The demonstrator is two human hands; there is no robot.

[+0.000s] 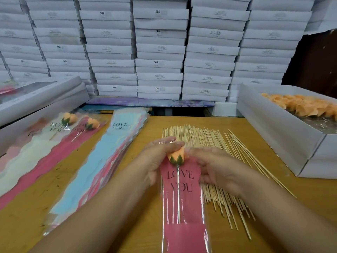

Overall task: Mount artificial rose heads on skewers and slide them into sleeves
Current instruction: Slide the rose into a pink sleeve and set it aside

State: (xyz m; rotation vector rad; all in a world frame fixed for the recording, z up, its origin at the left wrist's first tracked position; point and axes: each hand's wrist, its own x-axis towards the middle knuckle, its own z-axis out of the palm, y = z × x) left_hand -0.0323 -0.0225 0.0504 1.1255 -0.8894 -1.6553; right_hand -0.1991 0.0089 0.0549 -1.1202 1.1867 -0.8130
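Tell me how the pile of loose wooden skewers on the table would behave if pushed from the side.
The skewers are thin round sticks lying loose, so they would probably roll and spread rather than slide as one. A few at the right edge already lie splayed at angles, which suggests they scatter easily. They look light and likely snap if bent.

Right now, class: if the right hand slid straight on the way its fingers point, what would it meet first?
The right hand points leftward at the rose head in the pink sleeve, probably touching it already; depth is unclear.
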